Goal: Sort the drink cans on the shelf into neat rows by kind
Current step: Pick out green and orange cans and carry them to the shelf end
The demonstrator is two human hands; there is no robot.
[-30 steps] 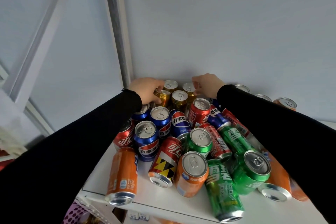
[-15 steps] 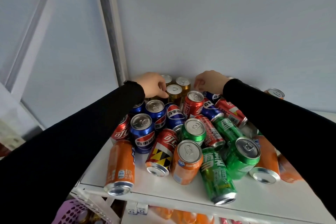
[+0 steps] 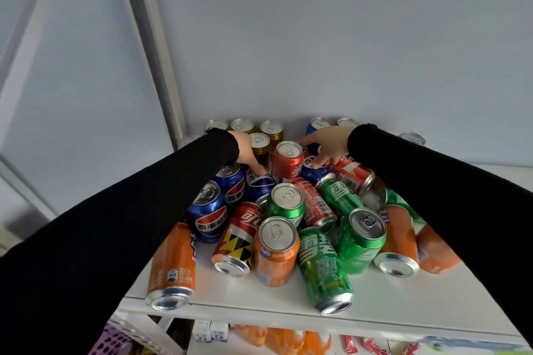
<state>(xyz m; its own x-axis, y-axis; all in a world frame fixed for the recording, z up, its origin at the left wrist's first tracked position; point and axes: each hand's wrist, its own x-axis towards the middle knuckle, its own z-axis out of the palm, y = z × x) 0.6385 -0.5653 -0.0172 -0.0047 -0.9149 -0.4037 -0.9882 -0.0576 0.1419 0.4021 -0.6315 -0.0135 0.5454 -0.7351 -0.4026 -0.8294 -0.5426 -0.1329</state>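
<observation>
Reaching into the back of the pile, my left hand (image 3: 247, 150) had its fingertips down on a blue metal can lying on its side (image 3: 259, 183). I could not tell if the fingers were wrapped round it or only touching it, because my black sleeve (image 3: 178, 181) hid most of the hand. My right hand (image 3: 327, 143) was spread out, with one finger by the silver top of the upright red metal can (image 3: 288, 160) and the thumb on another blue can lying down (image 3: 313, 171). It was not squeezing anything.

Just behind my left hand stood four gold cans with silver tops (image 3: 261, 138), close together by the wall. Two more upright blue cans (image 3: 222, 196) stood beside my left arm.

Nearer to me the cans were all mixed up on the white shelf board (image 3: 403, 305). An upright green can (image 3: 287, 202) and an upright orange can (image 3: 277, 251) stood in the middle. A red can with yellow and black triangles (image 3: 238, 235) lay next to them. A long green can (image 3: 326, 266) and an orange can (image 3: 173, 265) lay on their sides at the front edge. More red, green and orange cans were piled on the right, under my right arm.
</observation>
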